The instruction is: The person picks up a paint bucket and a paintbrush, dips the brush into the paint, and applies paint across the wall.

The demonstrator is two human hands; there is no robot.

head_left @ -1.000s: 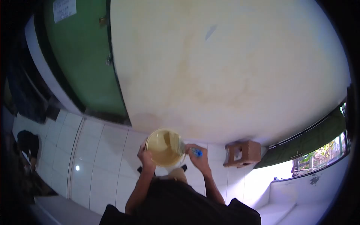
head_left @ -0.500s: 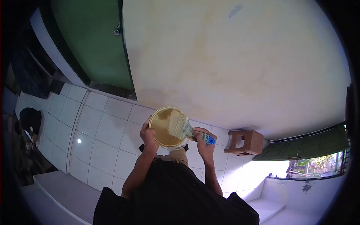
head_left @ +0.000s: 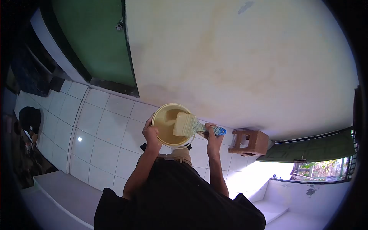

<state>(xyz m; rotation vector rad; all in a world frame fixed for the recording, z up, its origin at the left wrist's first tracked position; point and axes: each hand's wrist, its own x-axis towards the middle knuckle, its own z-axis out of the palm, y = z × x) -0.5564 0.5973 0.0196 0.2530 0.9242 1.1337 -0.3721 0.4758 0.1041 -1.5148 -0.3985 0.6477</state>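
Observation:
My left hand (head_left: 151, 135) is closed on the left rim of a round paint bucket (head_left: 154, 123), which is tilted so its inside faces me. Cream-coloured paint coats its inner wall. A wide paintbrush (head_left: 198, 126) with a patterned handle and a blue end is gripped in my right hand (head_left: 212, 134). Its paint-covered bristles lie over the bucket's right rim, pointing left into the opening. Whether they touch the inner wall I cannot tell.
A stained cream wall (head_left: 230, 65) stands ahead, with a green door (head_left: 92, 42) to its left. A brown plastic stool (head_left: 257, 143) is against the wall on the right. White tiles (head_left: 101, 134) cover the floor. At far left is a person (head_left: 30, 119).
The paintbrush has swung from slanting down-right to nearly level and shifted slightly right with my right hand. The bucket has risen a little in view, still in my left hand.

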